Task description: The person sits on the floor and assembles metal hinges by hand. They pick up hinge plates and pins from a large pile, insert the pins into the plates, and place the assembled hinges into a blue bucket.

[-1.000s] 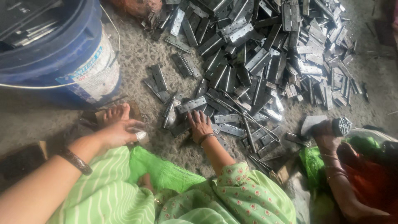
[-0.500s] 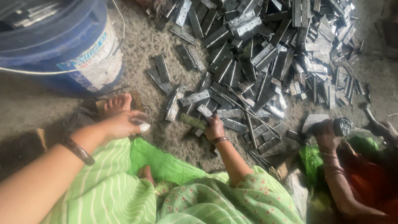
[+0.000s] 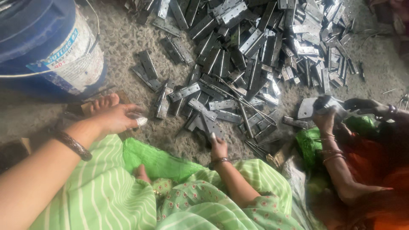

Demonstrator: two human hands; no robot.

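A person in green striped and flowered clothing sits on a rough concrete floor (image 3: 128, 47), seen from above. The left hand (image 3: 117, 119) hovers near the person's bare foot (image 3: 104, 102), fingers loosely curled around a small pale object (image 3: 142, 121); how firmly it grips cannot be told. A dark bangle (image 3: 72, 145) circles that wrist. The right hand (image 3: 218, 147) reaches forward, fingertips closed on one grey metal hinge (image 3: 211, 127) at the near edge of a large heap of hinges (image 3: 255, 55), far too many to count. One blue plastic bucket (image 3: 47, 42) stands at upper left, well apart from the heap. At right, a second person in orange holds one hinge (image 3: 315, 106) in a hand (image 3: 326, 121) wearing several thin bangles.
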